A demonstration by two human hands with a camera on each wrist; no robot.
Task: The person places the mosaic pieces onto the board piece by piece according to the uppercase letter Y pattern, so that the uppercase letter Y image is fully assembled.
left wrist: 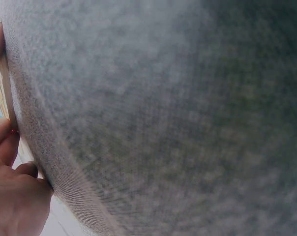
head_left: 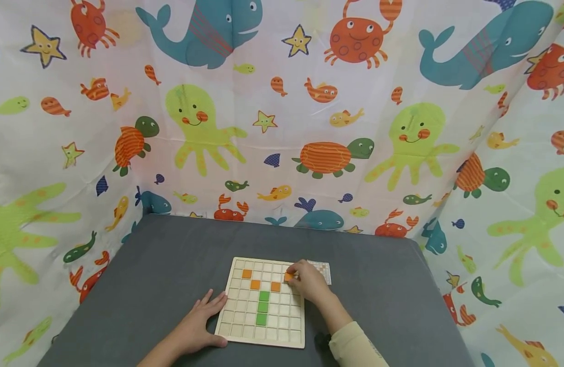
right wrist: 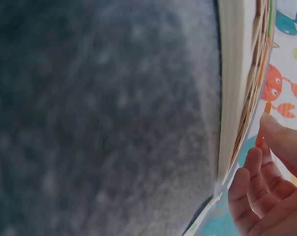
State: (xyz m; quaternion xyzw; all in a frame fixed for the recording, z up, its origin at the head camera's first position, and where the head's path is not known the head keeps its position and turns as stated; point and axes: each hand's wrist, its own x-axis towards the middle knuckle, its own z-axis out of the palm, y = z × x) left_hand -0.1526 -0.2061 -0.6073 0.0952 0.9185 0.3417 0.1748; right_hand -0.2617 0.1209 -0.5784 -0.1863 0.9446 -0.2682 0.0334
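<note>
A wooden grid board (head_left: 282, 331) lies on the grey table, with three orange square tiles (head_left: 255, 284) and a column of three green tiles (head_left: 263, 307) in its cells. My left hand (head_left: 196, 325) rests at the board's left side, fingers spread against the edge and thumb near the lower left corner. Over the upper right cells, my right hand (head_left: 311, 282) pinches another orange tile (right wrist: 267, 107) between thumb and finger. In the right wrist view that tile is held edge-on, above the board's side (right wrist: 233, 88).
A small printed grid card (head_left: 325, 271) lies behind the right hand, partly covered by it. A dark object (head_left: 322, 340) sits beside the right sleeve (head_left: 357, 345). Around the grey table (head_left: 171, 265) hangs a curtain (head_left: 272, 188) printed with sea animals.
</note>
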